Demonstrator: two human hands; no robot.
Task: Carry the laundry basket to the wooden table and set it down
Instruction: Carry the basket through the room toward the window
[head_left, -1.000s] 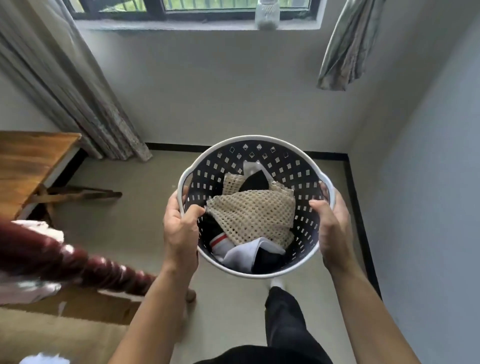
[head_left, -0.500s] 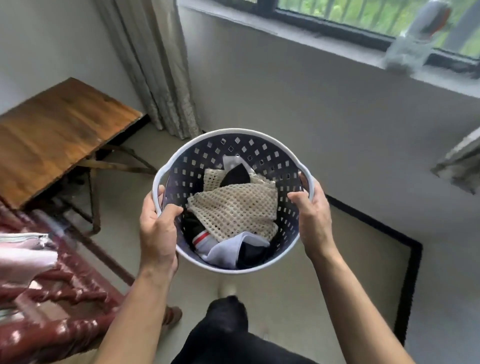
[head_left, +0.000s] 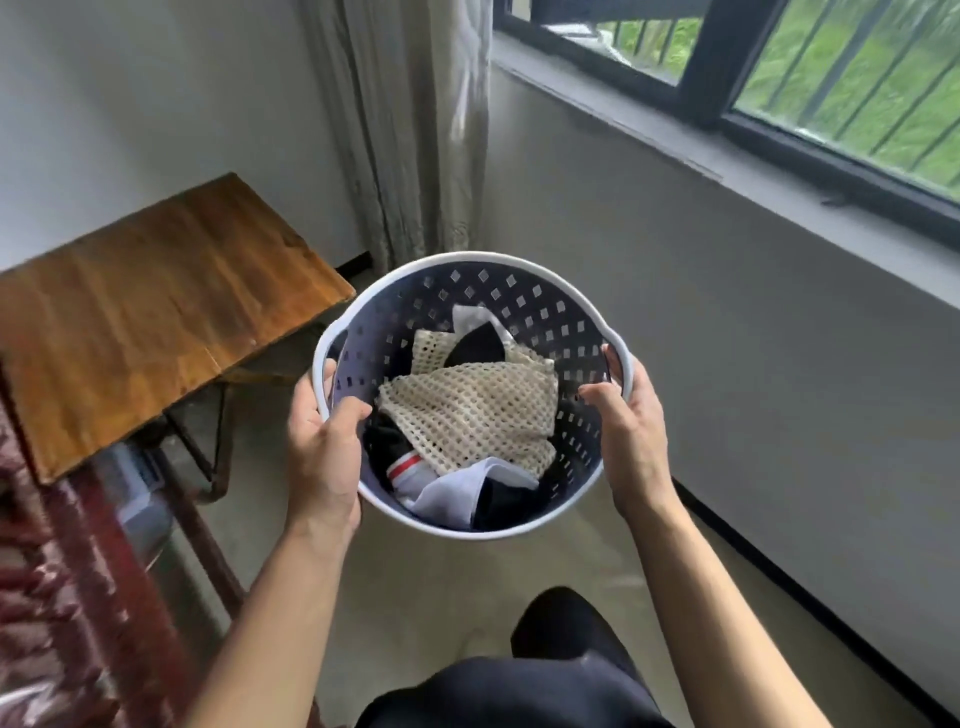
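Observation:
A round white laundry basket (head_left: 511, 299) with a dark perforated inside hangs in the air in front of me. It holds a beige mesh cloth (head_left: 470, 415) on top of black and white clothes. My left hand (head_left: 324, 452) grips its left rim, thumb inside. My right hand (head_left: 631, 436) grips the right rim. The wooden table (head_left: 150, 306) stands to the left of the basket; its near right corner is just beside the basket's left rim, and lower down.
A grey curtain (head_left: 415, 130) hangs behind the table's right end. A window (head_left: 779, 67) with a sill runs along the right wall. A dark red carved wooden frame (head_left: 67, 597) fills the lower left. My dark-trousered leg (head_left: 561, 639) is below the basket.
The view has swung left: the table has come from the far left edge to right beside the basket. Both hands keep the same grip on the rim.

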